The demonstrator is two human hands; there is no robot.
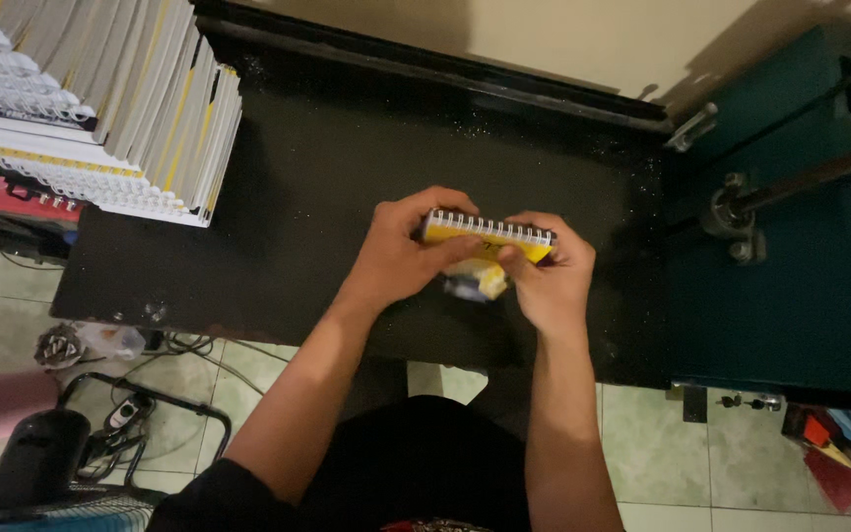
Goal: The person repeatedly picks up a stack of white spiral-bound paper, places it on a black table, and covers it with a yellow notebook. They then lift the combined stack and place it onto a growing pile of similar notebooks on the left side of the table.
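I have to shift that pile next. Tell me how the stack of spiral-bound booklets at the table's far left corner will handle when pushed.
The stack of spiral-bound booklets looks tall and thick, so probably heavy. It already leans and fans out unevenly, so a push near the top would likely slide the upper booklets off. It overhangs the black table edge, so it may tip toward the floor.

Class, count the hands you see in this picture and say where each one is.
2. The left hand grips the left end of a small yellow spiral-bound booklet over the black table; the right hand grips its right end. No other hands show.
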